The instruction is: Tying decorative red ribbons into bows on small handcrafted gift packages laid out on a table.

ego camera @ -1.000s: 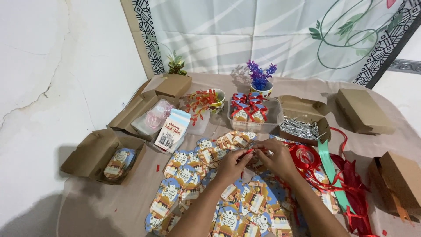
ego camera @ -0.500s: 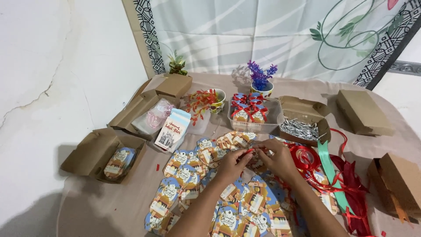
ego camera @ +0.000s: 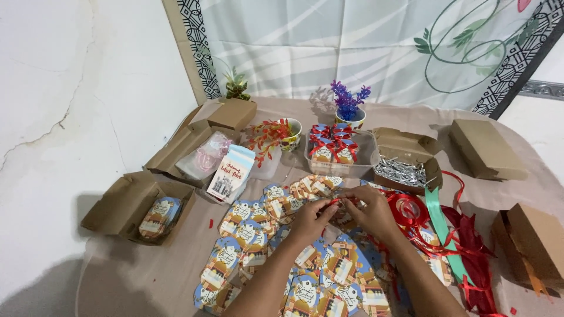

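Hands have barely shifted over the last second: both sit at the same spot above the spread of printed cards, fingertips meeting, so the fiddly work on the ribbon looks to be mid-step rather than finished. The left hand (ego camera: 310, 218) is pinched together on a short piece of red ribbon (ego camera: 339, 202), and the right hand (ego camera: 371, 212) pinches the same piece from the other side; fingertips of both nearly touch. The ribbon's long axis runs roughly 9 to 3 o'clock between the 2 hands, with no clear leading end visible. Whether a card is held under it I cannot tell.

Below and around the hands lie the blue-and-orange printed cards (ego camera: 247, 232), fanned toward 7 o'clock. At 3 o'clock sits a red ribbon roll (ego camera: 408, 208) beside a green ribbon strip (ego camera: 439, 226). At 12 o'clock stands a clear tub (ego camera: 364, 157) of bow-tied packets, with a purple flower pot (ego camera: 348, 111) behind it. An open brown box (ego camera: 126, 202) lies at 9 o'clock.
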